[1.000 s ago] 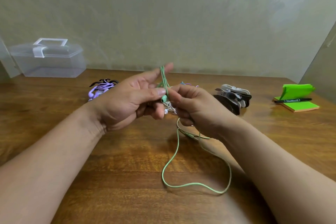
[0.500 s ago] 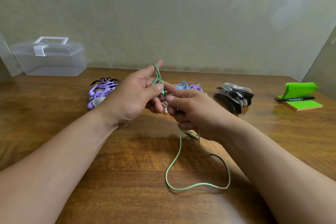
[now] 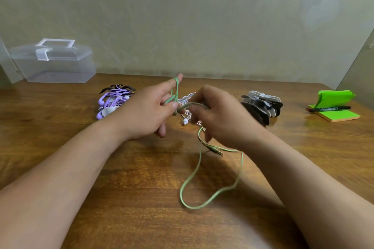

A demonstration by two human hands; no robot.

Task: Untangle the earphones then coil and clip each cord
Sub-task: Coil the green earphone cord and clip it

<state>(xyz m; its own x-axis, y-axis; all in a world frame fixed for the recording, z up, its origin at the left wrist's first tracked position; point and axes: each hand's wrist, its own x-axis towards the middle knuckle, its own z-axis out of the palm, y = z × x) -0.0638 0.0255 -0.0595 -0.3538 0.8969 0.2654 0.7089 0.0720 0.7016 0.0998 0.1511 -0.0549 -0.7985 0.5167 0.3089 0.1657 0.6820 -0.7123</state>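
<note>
Right grip [image 3: 220,115] blurry; green cord [image 3: 181,195] half-hidden

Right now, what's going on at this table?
A person is coiling a green cord: it's looped over the forefinger of the left hand and pinched by the thumb, while the right hand grips the next stretch. The rest, plug included, lies slack on the table. Purple earphones sit left, a white tangle behind the hands, clips to the right.

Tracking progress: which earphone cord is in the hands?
The green cord, held by the left hand and right hand; the purple earphones and white earphones lie on the table.
</note>
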